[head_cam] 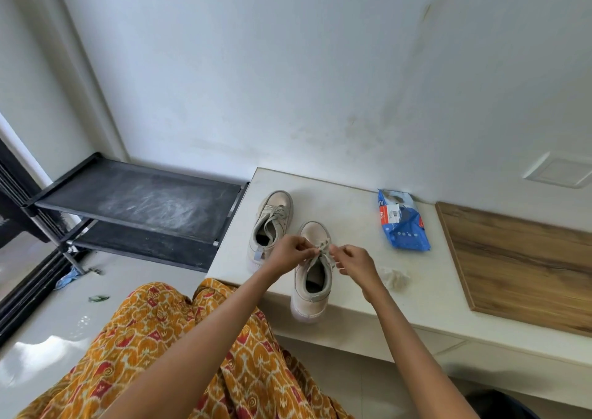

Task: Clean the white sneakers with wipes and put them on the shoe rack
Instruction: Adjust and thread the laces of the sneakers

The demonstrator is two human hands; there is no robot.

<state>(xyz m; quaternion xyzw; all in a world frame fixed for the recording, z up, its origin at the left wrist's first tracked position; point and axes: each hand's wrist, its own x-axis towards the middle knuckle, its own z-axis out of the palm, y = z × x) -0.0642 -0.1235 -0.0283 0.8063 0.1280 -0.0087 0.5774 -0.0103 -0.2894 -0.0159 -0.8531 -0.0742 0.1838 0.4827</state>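
Wipes pack (403, 223): label print too small to read. Left hand (292, 252) and right hand (354, 263) each pinched a lace (323, 252) over near sneaker (312, 277).

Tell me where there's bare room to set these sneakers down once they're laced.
The shoe rack's top shelf is bare, only dusty. On the counter, bare strips lie between the near sneaker and wipes packet, and behind both sneakers toward the wall. It is crowded where both hands pinch the laces, beside the used wipe.
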